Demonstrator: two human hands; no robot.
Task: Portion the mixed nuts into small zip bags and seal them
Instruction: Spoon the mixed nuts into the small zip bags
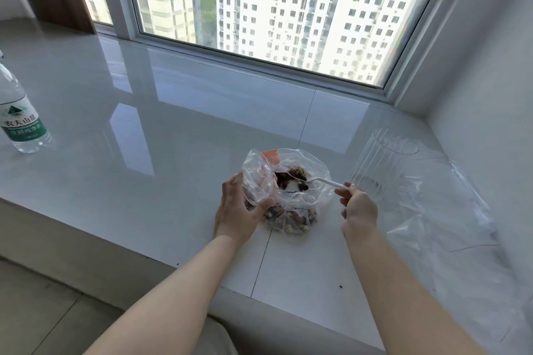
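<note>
The big clear bag of mixed nuts point(288, 204) sits on the white counter point(144, 112), near the front edge, between the two hands. Its top is wide open and faces up. Nuts and dark dried fruit lie at the bottom, on the near side.

The left hand point(239, 210) is on the left side of the bag. Its fingers and thumb curl around the crumpled plastic and hold the mouth open.

The right hand point(357, 207) is on the right side of the bag. It pinches the end of a white plastic spoon point(314, 180) between thumb and fingertips. The spoon is long and thin. Its handle points right and toward the person, and its bowl points left and away, into the open bag. The bowl has a little heap of nuts on it and hangs just above the rest.

A tall clear ribbed glass point(377, 164) stands just to the right of the right hand, a bit farther away. Flat clear zip bags point(450, 225) lie on the counter farther right. I cannot tell if any has nuts in it yet.

I think the spoonful has to travel to the right, so the right hand, the nearer one, should do it. The spoon should stay level so nothing falls off.

A water bottle point(20, 115) stands far to the left.
</note>
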